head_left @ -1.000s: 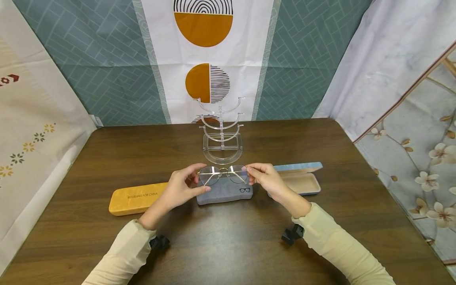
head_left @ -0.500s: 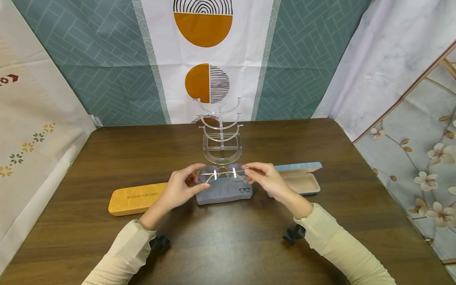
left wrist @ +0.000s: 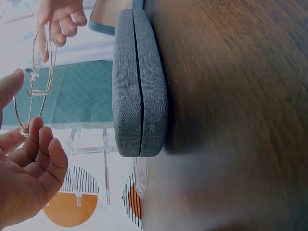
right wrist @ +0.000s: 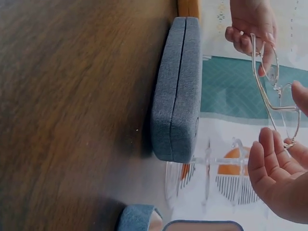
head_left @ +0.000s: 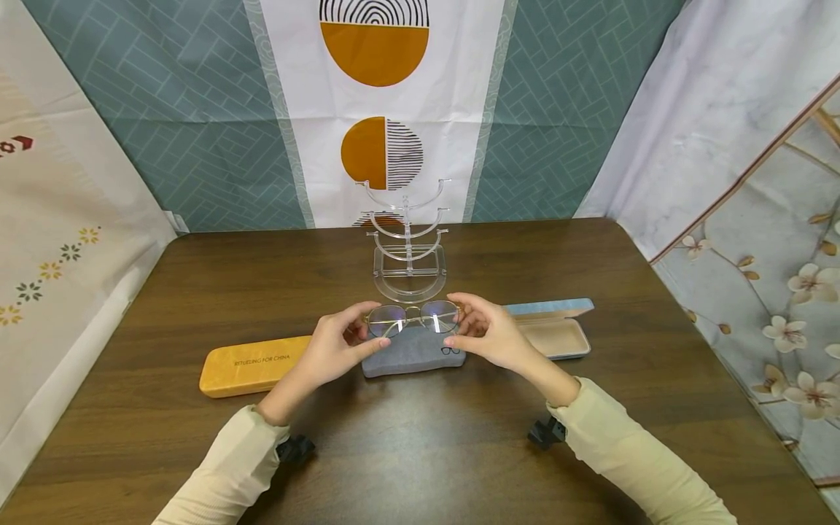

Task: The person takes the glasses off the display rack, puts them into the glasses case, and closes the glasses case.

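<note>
A pair of thin gold-rimmed eyeglasses (head_left: 413, 319) is held up over a grey fabric glasses case (head_left: 412, 357), lenses facing the head camera and temples folded behind. My left hand (head_left: 335, 343) grips the left end by the hinge. At the opposite end, my right hand (head_left: 488, 332) holds the frame by its fingers, the thumb spread lower near the lens. The left wrist view shows the left fingertips (left wrist: 34, 126) touching the hinge. From the right wrist, the folded temples of the eyeglasses (right wrist: 262, 91) show between both hands. The grey case is closed.
A clear tiered glasses stand (head_left: 408, 255) is behind the grey case. On the left lies a closed yellow glasses case (head_left: 249, 367), partly behind the left wrist. An open blue case (head_left: 558, 335) with a beige lining stands on the right, partly hidden by the right hand.
My right fingers have shifted on the frame, and the thumb has moved down and away from the lens. The eyeglasses have tilted slightly. My left hand stays nearly still.
</note>
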